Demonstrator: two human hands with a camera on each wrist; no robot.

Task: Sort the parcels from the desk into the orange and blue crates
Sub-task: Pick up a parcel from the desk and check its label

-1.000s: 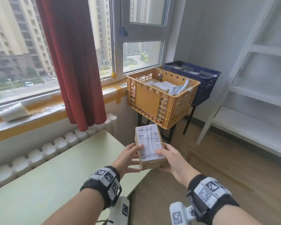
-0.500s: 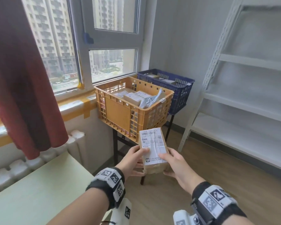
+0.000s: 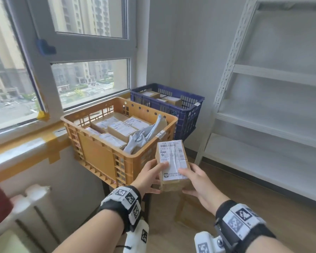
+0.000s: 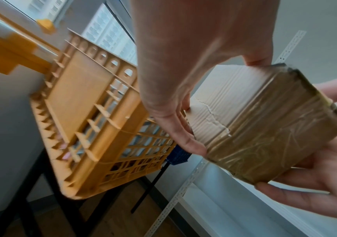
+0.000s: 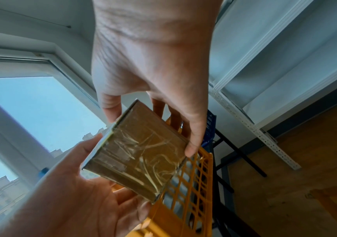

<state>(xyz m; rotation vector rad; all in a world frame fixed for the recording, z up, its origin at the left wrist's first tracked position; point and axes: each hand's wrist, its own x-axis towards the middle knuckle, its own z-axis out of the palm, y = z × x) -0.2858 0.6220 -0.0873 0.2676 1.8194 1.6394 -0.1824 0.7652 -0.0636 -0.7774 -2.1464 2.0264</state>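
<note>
Both grips, left hand and right hand, clasp a parcel beside the parcel-filled orange crate and blue crate.

The parcel is brown corrugated cardboard, matt where bare, its end wrapped in glossy, wrinkled clear tape; a smooth white paper label covers its top. At its 11 o'clock the orange crate is moulded hard plastic with a dull sheen and a ribbed lattice wall, holding cardboard boxes and a crinkled grey plastic mailer. At 12 o'clock the blue crate is the same latticed plastic. At 3 o'clock the shelving is white painted perforated metal, matt. The floor looks like smooth wood.
</note>
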